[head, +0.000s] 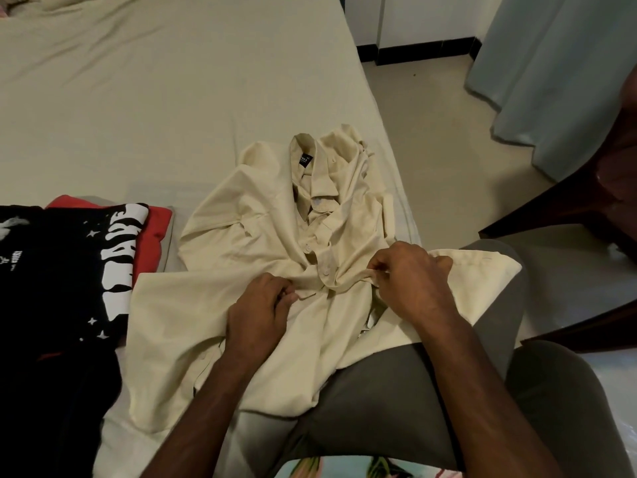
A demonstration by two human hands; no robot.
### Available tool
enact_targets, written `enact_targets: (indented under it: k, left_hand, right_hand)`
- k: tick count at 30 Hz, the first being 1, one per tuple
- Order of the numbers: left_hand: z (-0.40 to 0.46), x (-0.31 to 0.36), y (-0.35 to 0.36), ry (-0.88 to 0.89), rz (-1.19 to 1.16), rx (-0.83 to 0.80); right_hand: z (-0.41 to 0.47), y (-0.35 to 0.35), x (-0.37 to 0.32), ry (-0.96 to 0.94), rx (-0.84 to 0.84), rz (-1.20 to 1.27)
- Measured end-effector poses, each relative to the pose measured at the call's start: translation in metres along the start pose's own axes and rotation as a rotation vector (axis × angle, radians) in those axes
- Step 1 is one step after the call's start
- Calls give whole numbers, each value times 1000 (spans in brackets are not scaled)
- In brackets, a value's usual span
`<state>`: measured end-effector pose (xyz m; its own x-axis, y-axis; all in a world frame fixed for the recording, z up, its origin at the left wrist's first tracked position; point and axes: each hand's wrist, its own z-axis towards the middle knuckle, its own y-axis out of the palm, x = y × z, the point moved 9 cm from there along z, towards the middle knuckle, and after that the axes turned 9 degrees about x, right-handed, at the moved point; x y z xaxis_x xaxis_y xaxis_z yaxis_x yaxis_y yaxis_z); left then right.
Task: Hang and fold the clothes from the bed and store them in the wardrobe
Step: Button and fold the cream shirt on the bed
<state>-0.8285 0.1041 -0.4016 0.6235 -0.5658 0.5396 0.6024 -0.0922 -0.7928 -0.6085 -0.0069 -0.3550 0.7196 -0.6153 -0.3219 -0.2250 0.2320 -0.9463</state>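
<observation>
At the left edge of the bed lies a black printed T-shirt on top of a red garment. Just beside them the cream button shirt is spread on the bed, its lower part over the person's lap. The left hand pinches the shirt front with curled fingers. The right hand grips a fold of the same shirt near the buttons. A curtain hangs at the far right.

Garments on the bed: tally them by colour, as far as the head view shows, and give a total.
Cream: 1, the cream shirt, pinched at its front by the left hand and the right hand
Black: 1, the black printed garment
Red: 1, the red garment beneath it
Total: 3
</observation>
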Motion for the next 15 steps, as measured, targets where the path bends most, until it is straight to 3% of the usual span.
enact_targets:
  k: [6, 11, 15]
  left_hand:
    - [10, -2, -6, -110, -57, 33]
    - [17, -12, -6, -455, -802, -41]
    - [26, -12, -12, -379, -722, -144]
  right_hand:
    - [0, -7, 0, -17, 44, 3]
    - [-2, -20, -1, -95, 260, 96]
    - [-1, -23, -6, -197, 336, 278]
